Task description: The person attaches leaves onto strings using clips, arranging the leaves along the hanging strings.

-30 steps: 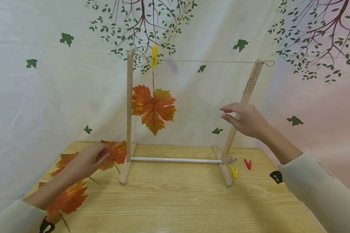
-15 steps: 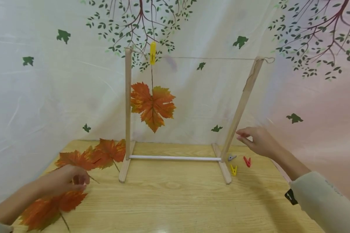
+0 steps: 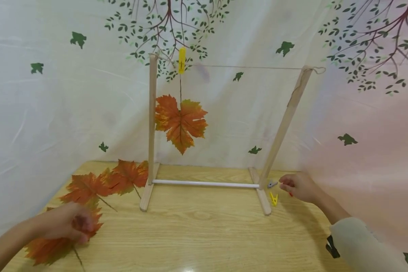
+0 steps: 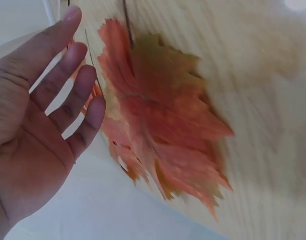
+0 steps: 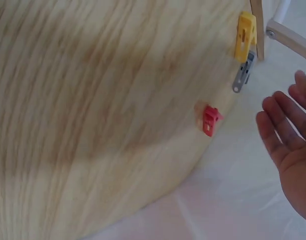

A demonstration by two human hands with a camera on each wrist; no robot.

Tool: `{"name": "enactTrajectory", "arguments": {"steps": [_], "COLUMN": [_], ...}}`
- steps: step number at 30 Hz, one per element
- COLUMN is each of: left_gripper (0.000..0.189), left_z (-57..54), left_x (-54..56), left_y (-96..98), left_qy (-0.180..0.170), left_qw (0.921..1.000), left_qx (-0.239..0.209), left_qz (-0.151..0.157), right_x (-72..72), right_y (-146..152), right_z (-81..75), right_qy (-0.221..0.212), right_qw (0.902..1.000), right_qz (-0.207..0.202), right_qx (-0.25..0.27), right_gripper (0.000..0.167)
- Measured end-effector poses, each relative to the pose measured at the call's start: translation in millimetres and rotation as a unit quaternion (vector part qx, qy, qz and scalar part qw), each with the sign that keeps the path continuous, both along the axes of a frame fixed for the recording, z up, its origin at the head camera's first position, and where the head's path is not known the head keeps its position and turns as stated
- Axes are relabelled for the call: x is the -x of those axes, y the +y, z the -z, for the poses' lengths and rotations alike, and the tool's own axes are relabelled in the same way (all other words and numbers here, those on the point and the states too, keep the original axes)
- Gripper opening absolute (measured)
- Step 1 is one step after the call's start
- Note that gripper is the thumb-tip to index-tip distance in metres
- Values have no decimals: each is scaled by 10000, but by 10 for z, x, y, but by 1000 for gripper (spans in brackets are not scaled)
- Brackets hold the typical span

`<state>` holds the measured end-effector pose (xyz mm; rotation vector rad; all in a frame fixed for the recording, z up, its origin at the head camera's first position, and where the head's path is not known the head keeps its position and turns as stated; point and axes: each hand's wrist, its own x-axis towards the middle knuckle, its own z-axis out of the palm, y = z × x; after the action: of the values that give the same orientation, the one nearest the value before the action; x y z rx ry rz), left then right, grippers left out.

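My left hand [image 3: 66, 223] hovers over the nearest orange artificial maple leaf [image 4: 158, 110] at the table's left, its fingers loosely bent and holding nothing. Two more leaves [image 3: 85, 187] lie behind it, stems toward the middle. At the right, my right hand [image 3: 300, 187] is over the clothespins, fingers relaxed with nothing between them. It partly covers the red clothespin [image 5: 210, 120] in the head view. Beside it lie a grey clothespin [image 5: 244, 72] and a yellow clothespin [image 3: 274, 198]. Another leaf [image 3: 181, 122] hangs by its stem from a yellow clothespin [image 3: 181, 60] on the string.
A wooden frame stands mid-table, with a left post [image 3: 152, 121], a leaning right post [image 3: 287, 124] and a white crossbar [image 3: 205, 184] low down. A string [image 3: 244, 67] spans the post tops. Behind hangs a pale cloth [image 3: 224, 143] printed with trees and leaves.
My right hand has come down from beside the right post to the clothespins. My left hand has drawn back toward me, from the far leaves to the nearest one.
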<state>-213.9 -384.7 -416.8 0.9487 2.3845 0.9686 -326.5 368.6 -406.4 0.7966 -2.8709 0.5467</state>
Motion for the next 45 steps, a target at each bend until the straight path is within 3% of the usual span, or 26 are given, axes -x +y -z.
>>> {"name": "enactTrajectory", "arguments": {"steps": [4, 9, 15, 21, 27, 32, 37, 45], "left_gripper": [13, 17, 11, 3, 7, 7, 8, 7], "left_z": [26, 109, 235, 260, 291, 264, 207, 64], "left_x": [-57, -92, -88, -52, -32, -28, -5, -1], "left_y": [-64, -112, -110, 40, 145, 250, 404, 619], "left_qy": [-282, -611, -483, -392, 81, 315, 691, 574], "left_qw": [9993, 9971, 9975, 9988, 9998, 9994, 9975, 9974], "left_qx": [-228, -435, -465, -263, -65, 48, 57, -384], "left_qz": [43, 118, 222, 125, 192, 153, -91, -226], "right_x": [4, 39, 86, 90, 95, 135, 184, 212], "right_y": [-3, -3, 0, -16, -38, -87, -134, -169], "right_z": [88, 160, 248, 284, 329, 369, 402, 413], "right_qy": [-430, -521, -712, -1055, -1243, -1470, -1379, -1437], "right_qw": [9991, 9986, 9974, 9941, 9914, 9875, 9885, 9876], "right_qz": [-44, 1, -61, 159, 270, 381, 554, 560], "right_qx": [13, 17, 32, 175, 311, 411, 293, 300], "right_gripper": [22, 22, 23, 19, 17, 22, 26, 23]}}
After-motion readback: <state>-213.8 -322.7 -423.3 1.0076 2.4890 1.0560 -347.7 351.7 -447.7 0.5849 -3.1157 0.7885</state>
